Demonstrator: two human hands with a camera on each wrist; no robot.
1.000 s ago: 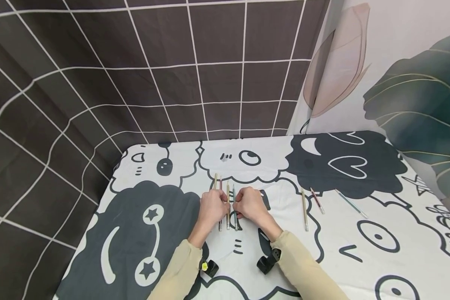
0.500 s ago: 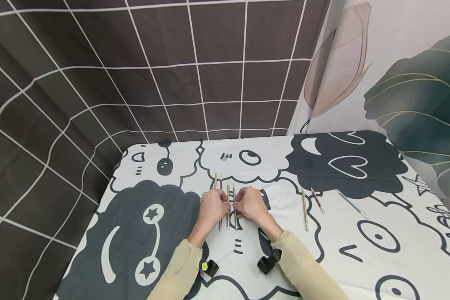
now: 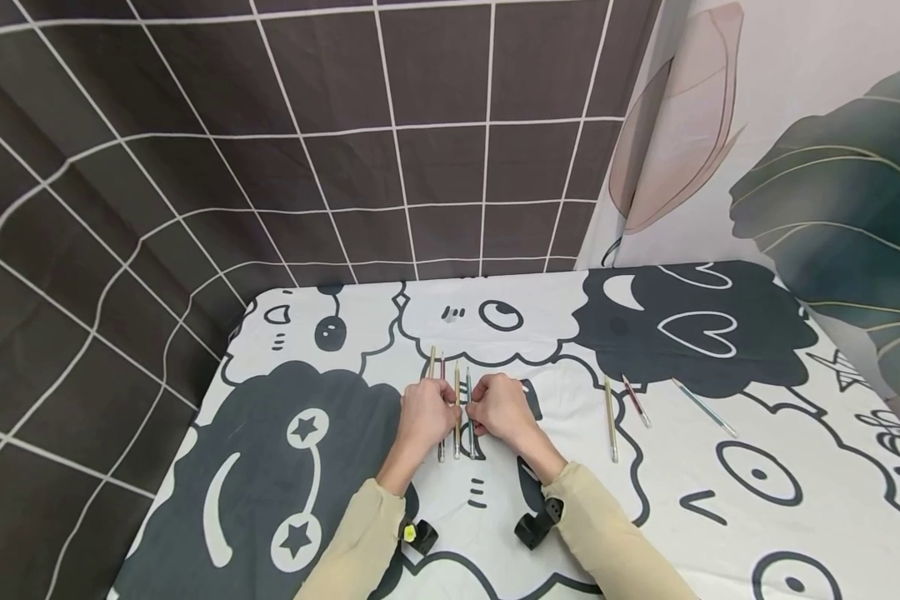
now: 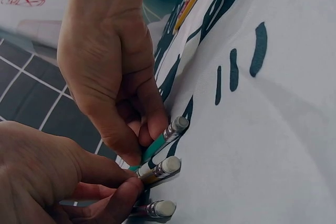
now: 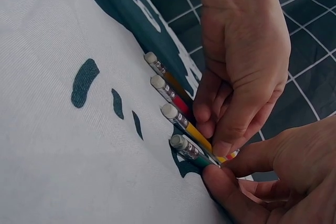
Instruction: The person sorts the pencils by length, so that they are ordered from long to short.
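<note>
Several eraser-tipped pencils lie side by side between and under my hands, their eraser ends toward me. My left hand pinches a yellow pencil between thumb and finger. With its thumb and fingertip, my right hand pinches the green pencil at the right end of the row. A red pencil runs beneath the left hand's fingers. Left of it, another yellow pencil is partly covered by that hand, its far end sticking out. The two hands' fingertips are close together over the row.
Off to the right lie a yellow pencil, a red pencil and a green pencil, spread apart. The cloth-covered table has black-and-white cartoon prints. A dark grid-pattern curtain hangs behind its far edge.
</note>
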